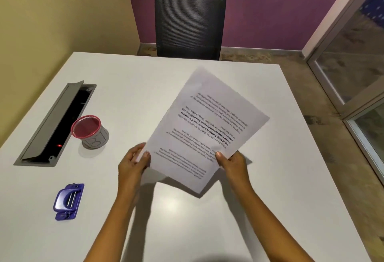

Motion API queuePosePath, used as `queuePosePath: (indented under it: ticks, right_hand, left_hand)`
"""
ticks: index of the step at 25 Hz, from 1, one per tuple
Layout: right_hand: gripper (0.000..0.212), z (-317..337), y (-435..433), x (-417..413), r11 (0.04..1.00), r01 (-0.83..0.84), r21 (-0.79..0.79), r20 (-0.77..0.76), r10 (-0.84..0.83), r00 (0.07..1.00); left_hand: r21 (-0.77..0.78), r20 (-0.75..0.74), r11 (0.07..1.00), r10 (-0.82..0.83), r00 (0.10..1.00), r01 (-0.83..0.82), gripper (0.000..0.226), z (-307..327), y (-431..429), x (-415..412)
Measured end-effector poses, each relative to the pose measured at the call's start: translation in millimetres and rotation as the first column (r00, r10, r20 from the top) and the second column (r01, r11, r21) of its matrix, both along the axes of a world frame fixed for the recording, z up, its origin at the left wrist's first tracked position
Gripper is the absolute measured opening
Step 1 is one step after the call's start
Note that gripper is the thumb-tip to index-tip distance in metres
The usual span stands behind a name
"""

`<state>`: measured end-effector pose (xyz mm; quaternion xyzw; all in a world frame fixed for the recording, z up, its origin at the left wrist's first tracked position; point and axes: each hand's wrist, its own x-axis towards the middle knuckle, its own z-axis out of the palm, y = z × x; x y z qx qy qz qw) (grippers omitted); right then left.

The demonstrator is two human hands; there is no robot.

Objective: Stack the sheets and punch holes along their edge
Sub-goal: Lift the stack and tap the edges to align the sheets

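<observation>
Both hands, left hand (133,163) and right hand (232,162), are pinching the sheets (205,131) in closed fingers, squaring edges; the hole punch (69,201) is waiting at eight o'clock on the tabletop (207,230).

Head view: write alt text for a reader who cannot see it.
Both hands, left hand and right hand, hold printed sheets above a white table. A blue hole punch and a red-rimmed mesh cup sit to the left.

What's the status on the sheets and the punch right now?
Left hand and right hand both gripping sheets, lifted off table. Hole punch untouched, near left. Pen cup well aside; nothing blocking.
</observation>
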<state>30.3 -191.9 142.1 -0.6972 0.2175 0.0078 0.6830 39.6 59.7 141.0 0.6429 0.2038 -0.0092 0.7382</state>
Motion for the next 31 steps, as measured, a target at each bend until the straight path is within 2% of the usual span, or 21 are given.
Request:
queuePosePath:
  ticks: [3, 6, 9, 13, 17, 20, 25, 31]
  right_hand:
    - [0.022, 8.4, -15.8, 1.4, 0.972, -0.089, -0.219, -0.017, 0.087, 0.996]
    - [0.014, 12.9, -18.4, 0.8, 0.955, -0.117, -0.273, 0.013, 0.125, 0.992]
    - [0.015, 17.2, -11.3, 0.6, 0.96, -0.076, -0.269, 0.09, 0.104, 0.99]
    - [0.027, 15.7, -3.2, -1.0, 0.983, 0.035, -0.179, 0.194, 0.001, 0.981]
    - [0.034, 5.8, 0.8, -2.9, 0.987, 0.112, -0.113, 0.219, -0.085, 0.972]
    - [0.04, -2.4, 4.2, -9.1, 0.988, 0.094, -0.122, 0.188, -0.07, 0.98]
    - [0.029, -6.9, 2.2, -13.1, 0.986, 0.111, -0.126, 0.19, -0.086, 0.978]
    - [0.03, -14.9, 1.5, -18.3, 0.99, 0.092, -0.104, 0.201, -0.07, 0.977]
  left_hand:
    - [0.162, 0.082, 0.954, -0.266, 0.96, 0.251, 0.03, 16.3, 12.4, 13.8]
    - [0.317, 0.062, 0.86, -0.439, 0.896, 0.4, 0.028, 24.2, -1.4, 18.6]
    - [0.385, 0.121, 0.876, -0.362, 0.924, 0.292, 0.024, 22.4, -20.7, 15.0]
    - [0.337, 0.215, 0.935, -0.194, 0.957, 0.113, 0.028, 24.0, -41.9, 8.2]
    - [0.351, 0.23, 0.936, -0.11, 0.967, 0.023, 0.031, 19.0, -51.8, 3.4]
    - [0.322, 0.193, 0.946, -0.1, 0.976, 0.034, 0.026, 7.3, -54.1, 1.7]
    - [0.329, 0.194, 0.944, -0.092, 0.977, 0.024, 0.028, 7.5, -54.8, -2.5]
    - [0.293, 0.164, 0.955, -0.1, 0.981, 0.048, 0.035, 1.9, -54.9, -7.7]
